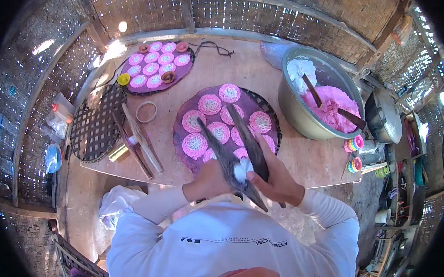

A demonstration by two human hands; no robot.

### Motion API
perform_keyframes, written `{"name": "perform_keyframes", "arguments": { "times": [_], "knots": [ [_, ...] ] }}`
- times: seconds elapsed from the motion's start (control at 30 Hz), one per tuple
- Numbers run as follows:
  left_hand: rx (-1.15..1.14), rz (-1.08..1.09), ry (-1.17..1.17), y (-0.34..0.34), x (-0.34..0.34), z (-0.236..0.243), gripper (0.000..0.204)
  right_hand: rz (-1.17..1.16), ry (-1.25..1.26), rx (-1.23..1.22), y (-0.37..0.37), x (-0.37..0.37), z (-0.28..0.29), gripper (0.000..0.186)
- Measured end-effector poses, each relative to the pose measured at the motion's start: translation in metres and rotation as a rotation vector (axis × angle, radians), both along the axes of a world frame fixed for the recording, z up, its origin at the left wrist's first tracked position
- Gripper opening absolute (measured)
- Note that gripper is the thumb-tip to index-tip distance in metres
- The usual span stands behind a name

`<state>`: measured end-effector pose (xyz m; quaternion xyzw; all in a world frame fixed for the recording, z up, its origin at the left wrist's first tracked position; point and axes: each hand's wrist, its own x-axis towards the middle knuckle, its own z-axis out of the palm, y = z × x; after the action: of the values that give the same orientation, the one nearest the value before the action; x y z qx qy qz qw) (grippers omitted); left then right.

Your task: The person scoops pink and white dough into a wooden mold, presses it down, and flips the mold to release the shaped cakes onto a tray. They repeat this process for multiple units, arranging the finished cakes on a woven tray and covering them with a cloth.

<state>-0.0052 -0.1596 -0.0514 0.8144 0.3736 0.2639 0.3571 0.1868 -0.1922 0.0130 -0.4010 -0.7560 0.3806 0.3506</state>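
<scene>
My left hand (205, 180) is closed round the left piece of a dark wooden tool (217, 143), its fingers partly hidden behind it. My right hand (279, 178) grips the right piece (244, 134), thumb beside a white soft lump (243, 169) that sits between the two pieces. The pieces angle up over a round woven tray with a purple sheet (184, 151), on which lie several pink discs (229, 93) with white stringy centres.
A second tray (172, 77) of discs stands back left, beside an empty woven mat (91, 125), sticks (147, 155) and a ring (147, 102). A large tub (294, 122) of white and pink paste is at right, near a metal pot (388, 121) and small colourful containers (353, 143).
</scene>
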Motion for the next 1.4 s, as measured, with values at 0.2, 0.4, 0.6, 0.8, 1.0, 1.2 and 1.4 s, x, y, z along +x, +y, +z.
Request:
{"name": "perform_keyframes", "arguments": {
  "times": [0.2, 0.4, 0.6, 0.8, 1.0, 1.2, 1.4],
  "knots": [
    [-0.034, -0.037, -0.192, 0.062, 0.007, 0.023, 0.057, 0.206, 0.427, -1.121, 0.029, 0.053, 0.014, 0.075],
    [-0.62, -0.336, -1.463, 0.118, -0.003, 0.065, 0.101, 0.237, 0.454, -0.922, 0.029, 0.065, 0.017, 0.074],
    [-1.034, -0.693, -1.665, 0.131, 0.022, 0.02, 0.094, 0.106, 0.379, -1.167, 0.037, 0.071, 0.005, 0.072],
    [-1.074, -0.566, -1.744, 0.132, 0.036, -0.023, 0.048, 0.004, 0.237, -1.212, 0.043, 0.078, -0.005, 0.065],
    [-1.166, -0.475, -1.816, 0.127, 0.039, -0.058, 0.044, -0.05, 0.133, -1.241, 0.042, 0.082, -0.025, 0.065],
    [-1.147, -0.422, -1.79, 0.129, 0.029, -0.059, 0.037, -0.089, -0.007, -1.146, 0.045, 0.081, -0.041, 0.066],
    [-1.14, -0.261, -1.807, 0.116, 0.031, -0.064, 0.036, -0.06, -0.011, -1.2, 0.045, 0.072, -0.025, 0.065]
  ]
}}
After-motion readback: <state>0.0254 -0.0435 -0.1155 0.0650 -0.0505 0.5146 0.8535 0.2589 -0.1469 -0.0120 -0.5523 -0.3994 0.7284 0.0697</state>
